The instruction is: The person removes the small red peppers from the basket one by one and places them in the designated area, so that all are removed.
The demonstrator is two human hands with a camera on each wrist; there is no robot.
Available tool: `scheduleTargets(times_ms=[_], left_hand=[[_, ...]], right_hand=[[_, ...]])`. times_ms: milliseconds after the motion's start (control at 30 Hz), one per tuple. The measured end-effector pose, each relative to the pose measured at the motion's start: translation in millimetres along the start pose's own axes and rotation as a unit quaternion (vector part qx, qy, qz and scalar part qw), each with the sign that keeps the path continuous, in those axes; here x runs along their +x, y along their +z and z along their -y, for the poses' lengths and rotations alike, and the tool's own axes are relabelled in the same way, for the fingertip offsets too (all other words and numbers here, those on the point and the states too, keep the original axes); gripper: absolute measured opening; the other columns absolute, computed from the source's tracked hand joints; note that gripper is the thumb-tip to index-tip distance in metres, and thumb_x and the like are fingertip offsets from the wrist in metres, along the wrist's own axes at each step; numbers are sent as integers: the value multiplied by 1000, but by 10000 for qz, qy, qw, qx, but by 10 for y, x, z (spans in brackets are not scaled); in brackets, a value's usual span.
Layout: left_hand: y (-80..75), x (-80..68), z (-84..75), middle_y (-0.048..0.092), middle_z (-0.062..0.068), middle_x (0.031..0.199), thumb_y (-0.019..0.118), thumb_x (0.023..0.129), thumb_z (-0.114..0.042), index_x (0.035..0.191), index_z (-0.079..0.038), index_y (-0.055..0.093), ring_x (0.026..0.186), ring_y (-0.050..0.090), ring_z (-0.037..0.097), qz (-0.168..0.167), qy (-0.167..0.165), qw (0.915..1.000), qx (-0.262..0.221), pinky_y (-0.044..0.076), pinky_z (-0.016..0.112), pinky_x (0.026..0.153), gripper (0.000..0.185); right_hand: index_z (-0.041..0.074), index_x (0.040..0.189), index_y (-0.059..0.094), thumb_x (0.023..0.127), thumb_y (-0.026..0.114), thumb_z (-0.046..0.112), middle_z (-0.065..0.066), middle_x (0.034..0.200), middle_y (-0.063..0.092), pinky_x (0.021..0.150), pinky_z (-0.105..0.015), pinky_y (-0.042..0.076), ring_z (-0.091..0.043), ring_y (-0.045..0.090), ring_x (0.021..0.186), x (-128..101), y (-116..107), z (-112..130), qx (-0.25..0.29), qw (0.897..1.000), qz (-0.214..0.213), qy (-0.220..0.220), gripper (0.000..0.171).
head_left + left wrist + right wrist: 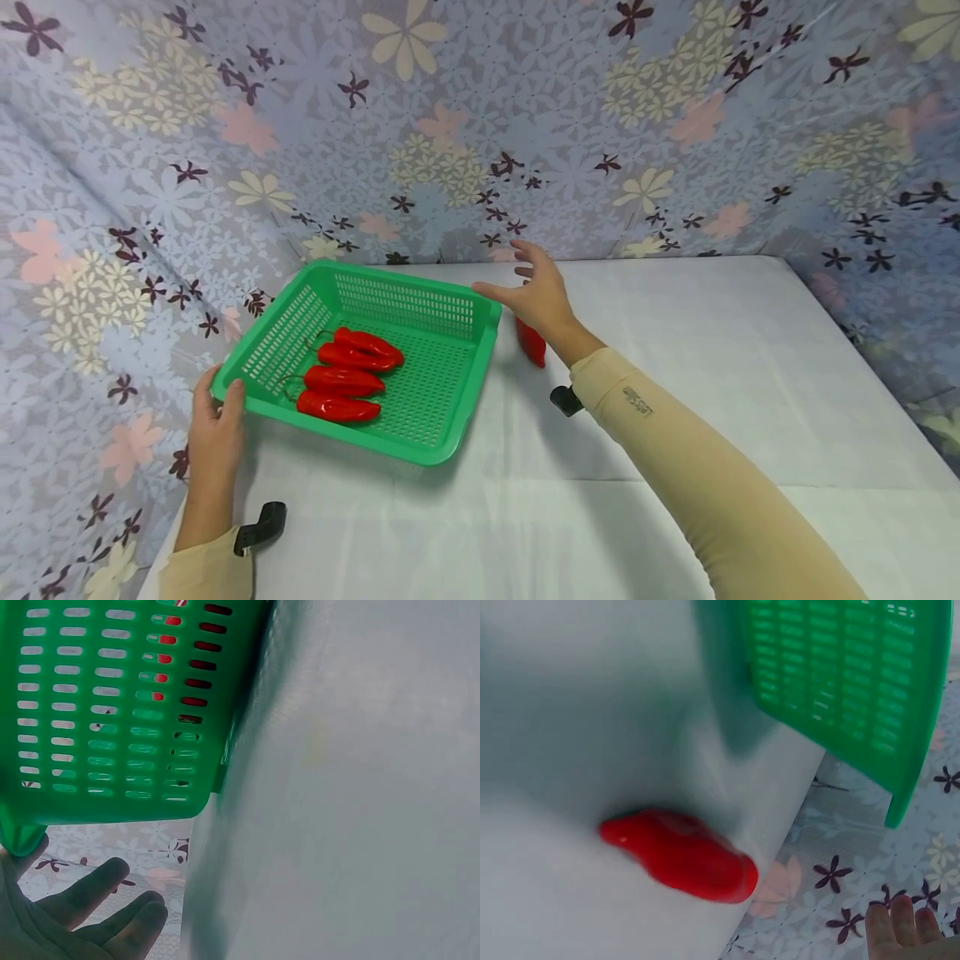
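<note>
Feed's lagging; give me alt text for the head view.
A person's left hand holds the near-left corner of a green basket containing four red peppers, while the right hand is spread at the far-right corner. Another red pepper lies on the white tabletop right of the basket, partly hidden by that hand.
</note>
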State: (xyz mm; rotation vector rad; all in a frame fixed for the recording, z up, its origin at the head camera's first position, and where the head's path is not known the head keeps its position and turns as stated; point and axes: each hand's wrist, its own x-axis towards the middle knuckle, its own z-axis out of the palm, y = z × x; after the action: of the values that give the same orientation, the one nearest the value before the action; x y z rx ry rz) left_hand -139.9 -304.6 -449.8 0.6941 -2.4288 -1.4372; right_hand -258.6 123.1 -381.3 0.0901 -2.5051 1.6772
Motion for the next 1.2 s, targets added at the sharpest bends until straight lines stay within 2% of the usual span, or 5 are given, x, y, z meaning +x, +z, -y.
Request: scheduleTargets(times_ms=[300, 600, 967, 1200], left_hand=[[17, -21, -20, 34, 19, 158, 39, 103, -58, 161, -28, 22, 144, 30, 41, -40, 84, 9999, -98, 24, 64, 111, 67], [12, -21, -27, 31, 19, 160, 38, 103, -59, 161, -28, 21, 146, 25, 41, 41, 62, 10000, 24, 18, 65, 112, 68], [1, -9, -22, 32, 18, 159, 38, 103, -59, 160, -29, 23, 145, 25, 39, 51, 118, 9999, 27, 18, 65, 112, 67], [14, 9, -6, 34, 18, 158, 38, 102, -60, 160, -30, 24, 145, 26, 39, -10, 142, 9999, -16, 19, 64, 112, 67]], right_hand=[[24, 152, 44, 74, 88, 49, -4, 148, 47, 99, -45, 47, -24, 48, 131, 39, 154, 126, 20, 9994, 137, -303, 93], [22, 151, 44, 77, 87, 45, -5, 148, 46, 97, -43, 47, -26, 49, 130, 51, 292, 285, 68, 9984, 346, -434, 88], [24, 150, 45, 76, 86, 50, -2, 147, 48, 97, -40, 48, -22, 50, 130, 87, 495, 401, -55, 9973, 517, -516, 88], [21, 150, 46, 77, 85, 50, -2, 146, 49, 97, -41, 48, -22, 51, 129, 116, 642, 490, -5, 9960, 653, -604, 88]])
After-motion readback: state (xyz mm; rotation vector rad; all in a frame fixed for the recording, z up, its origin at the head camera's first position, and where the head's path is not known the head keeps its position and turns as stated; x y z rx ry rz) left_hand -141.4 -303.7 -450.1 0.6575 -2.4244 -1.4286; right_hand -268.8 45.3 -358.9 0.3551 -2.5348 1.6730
